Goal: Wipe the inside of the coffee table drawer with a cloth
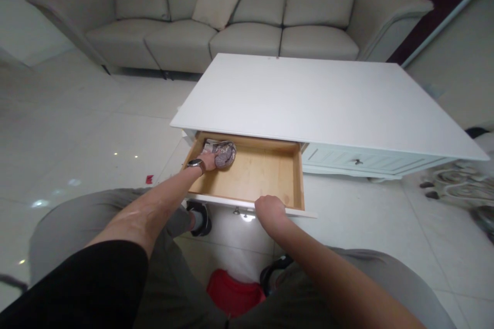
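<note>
The left hand [208,160] closes on a soft, light cloth [222,152] in the drawer [262,175]; the right hand [270,211] grips its front edge.

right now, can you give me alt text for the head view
A person's left hand presses a patterned cloth into the back left corner of an open wooden drawer in a white coffee table, while the right hand rests on the drawer's front edge. A grey sofa stands behind.
</note>
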Motion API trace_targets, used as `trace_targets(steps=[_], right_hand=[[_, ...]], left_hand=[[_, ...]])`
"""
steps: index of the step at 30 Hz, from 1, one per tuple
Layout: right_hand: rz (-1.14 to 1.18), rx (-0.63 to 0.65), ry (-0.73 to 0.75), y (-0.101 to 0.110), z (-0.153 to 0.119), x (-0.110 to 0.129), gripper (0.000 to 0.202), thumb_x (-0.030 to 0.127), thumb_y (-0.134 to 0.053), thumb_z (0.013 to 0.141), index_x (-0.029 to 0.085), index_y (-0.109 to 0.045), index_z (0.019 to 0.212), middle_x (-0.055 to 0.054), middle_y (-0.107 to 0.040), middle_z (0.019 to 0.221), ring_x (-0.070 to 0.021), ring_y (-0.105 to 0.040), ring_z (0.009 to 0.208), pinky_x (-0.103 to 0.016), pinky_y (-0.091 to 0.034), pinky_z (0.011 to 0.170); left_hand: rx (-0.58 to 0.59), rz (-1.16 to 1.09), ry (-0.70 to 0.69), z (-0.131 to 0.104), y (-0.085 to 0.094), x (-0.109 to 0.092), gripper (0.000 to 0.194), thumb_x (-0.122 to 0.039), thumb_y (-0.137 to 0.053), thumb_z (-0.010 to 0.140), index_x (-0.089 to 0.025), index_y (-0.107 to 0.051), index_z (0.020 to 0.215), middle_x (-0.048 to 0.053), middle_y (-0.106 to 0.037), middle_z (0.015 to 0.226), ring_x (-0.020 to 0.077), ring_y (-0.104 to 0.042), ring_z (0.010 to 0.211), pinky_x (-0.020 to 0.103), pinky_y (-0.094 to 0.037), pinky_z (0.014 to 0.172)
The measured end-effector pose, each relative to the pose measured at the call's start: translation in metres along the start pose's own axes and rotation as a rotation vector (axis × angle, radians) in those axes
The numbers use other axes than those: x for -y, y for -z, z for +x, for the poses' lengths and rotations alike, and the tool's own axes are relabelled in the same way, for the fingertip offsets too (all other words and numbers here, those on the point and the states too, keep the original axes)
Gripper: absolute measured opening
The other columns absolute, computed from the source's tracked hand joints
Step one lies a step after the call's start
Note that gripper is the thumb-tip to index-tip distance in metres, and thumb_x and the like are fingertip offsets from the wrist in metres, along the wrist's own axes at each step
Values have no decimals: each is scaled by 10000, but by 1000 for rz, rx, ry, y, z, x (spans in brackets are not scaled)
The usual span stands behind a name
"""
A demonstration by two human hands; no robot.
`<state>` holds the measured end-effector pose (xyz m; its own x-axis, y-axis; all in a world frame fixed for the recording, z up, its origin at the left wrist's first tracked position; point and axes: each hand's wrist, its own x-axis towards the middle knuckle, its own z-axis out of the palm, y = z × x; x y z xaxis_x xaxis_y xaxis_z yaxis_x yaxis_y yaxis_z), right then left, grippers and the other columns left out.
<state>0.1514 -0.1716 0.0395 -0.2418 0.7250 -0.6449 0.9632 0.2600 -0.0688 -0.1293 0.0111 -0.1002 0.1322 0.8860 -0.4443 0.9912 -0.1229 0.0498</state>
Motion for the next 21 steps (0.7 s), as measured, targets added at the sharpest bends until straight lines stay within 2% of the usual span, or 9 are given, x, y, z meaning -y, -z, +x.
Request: trace_targets(steps=[5, 9, 13, 21], right_hand=[[1, 6, -6, 0, 1, 0, 421, -49, -452, 927, 45, -742, 1217, -285, -724, 1181, -347, -730, 1114, -540, -615, 896], [1, -8, 14, -1, 1, 0, 419, -48, -453, 922, 51, -748, 1204, -287, -727, 1170, -337, -742, 1087, -529, -623, 872], [-23, -12, 14, -2, 2, 0, 431, -54, -448, 915, 44, -742, 1215, -288, -727, 1170, -344, -739, 1096, -541, -621, 875], [-15, -18, 7, -6, 3, -1, 431, -51, -440, 926, 49, -742, 1217, -280, -729, 1179, -346, -738, 1098, -542, -616, 876]], left_hand=[[15, 103, 5, -2, 1, -1, 775, -398, -580, 927, -154, -345, 1623, 240, -587, 1454, 312, -668, 1174, 357, -486, 1008], [20, 156, -5, -3, 1, -4, 741, -328, -550, 936, -195, -339, 1635, 239, -620, 1412, 330, -679, 1180, 380, -508, 1003], [16, 169, -21, -1, -2, -3, 745, -342, -542, 946, -212, -320, 1644, 235, -619, 1418, 339, -664, 1219, 383, -506, 1023], [29, 182, -67, 5, -13, 5, 764, -365, -522, 957, -213, -266, 1661, 210, -590, 1473, 295, -683, 1167, 353, -500, 1010]])
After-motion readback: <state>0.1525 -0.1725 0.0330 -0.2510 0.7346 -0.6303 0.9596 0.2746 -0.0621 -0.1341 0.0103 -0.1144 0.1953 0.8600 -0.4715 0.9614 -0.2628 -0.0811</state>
